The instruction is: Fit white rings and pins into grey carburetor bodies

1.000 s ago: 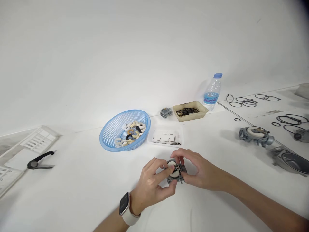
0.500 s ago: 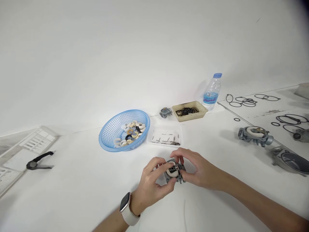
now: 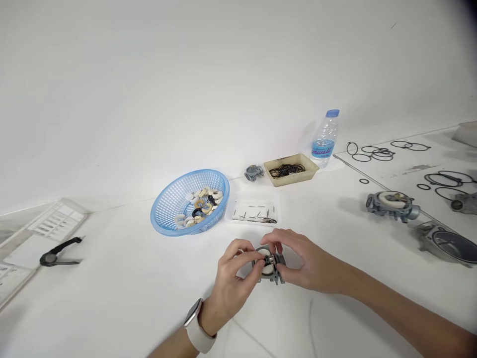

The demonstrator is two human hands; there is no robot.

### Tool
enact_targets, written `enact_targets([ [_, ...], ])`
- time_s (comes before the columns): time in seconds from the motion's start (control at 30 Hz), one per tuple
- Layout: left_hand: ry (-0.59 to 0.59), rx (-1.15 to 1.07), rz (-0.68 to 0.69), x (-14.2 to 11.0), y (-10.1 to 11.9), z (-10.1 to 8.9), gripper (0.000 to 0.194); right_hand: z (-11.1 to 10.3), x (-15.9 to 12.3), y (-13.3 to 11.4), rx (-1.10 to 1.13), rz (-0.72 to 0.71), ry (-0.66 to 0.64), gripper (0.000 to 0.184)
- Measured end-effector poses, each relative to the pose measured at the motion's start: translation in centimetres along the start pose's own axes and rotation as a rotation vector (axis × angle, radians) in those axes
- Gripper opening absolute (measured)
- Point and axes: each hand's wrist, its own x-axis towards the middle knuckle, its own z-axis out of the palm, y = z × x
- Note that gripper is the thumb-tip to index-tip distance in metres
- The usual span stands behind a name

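A grey metal carburetor (image 3: 275, 278), with a white ring-shaped float (image 3: 268, 269) in its open face, sits low in the middle between my hands. My right hand (image 3: 303, 261) grips its right side between thumb and fingers. Above the float, the thumb and index finger of my left hand (image 3: 236, 272) come together in a pinch near the small metal parts at the centre. What those fingertips hold, if anything, is hidden. A watch with a pale strap (image 3: 197, 328) is on my left wrist.
Ahead stand a blue basket (image 3: 156, 219) of floats, a white tray (image 3: 238, 199) of small pins, a cream tray (image 3: 294, 180) of black rings and a water bottle (image 3: 324, 141). Another carburetor (image 3: 393, 206) and black O-rings (image 3: 376, 153) lie right; a black clamp-like tool (image 3: 52, 258) lies left.
My left thumb and index finger have closed from a spread grip over the carburetor into a pinch at its centre. My right hand stays at its side. The view has shifted slightly.
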Motion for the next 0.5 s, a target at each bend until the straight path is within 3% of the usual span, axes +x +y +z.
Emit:
enact_targets([
  [0.43,0.005,0.036,0.000,0.14,0.01,0.10,0.015,-0.08,-0.07,-0.22,-0.036,-0.080,-0.007,0.054],
  [0.5,-0.007,0.050,-0.001,0.26,0.13,0.01,0.022,-0.14,-0.01,-0.29,-0.034,-0.089,-0.006,0.056],
])
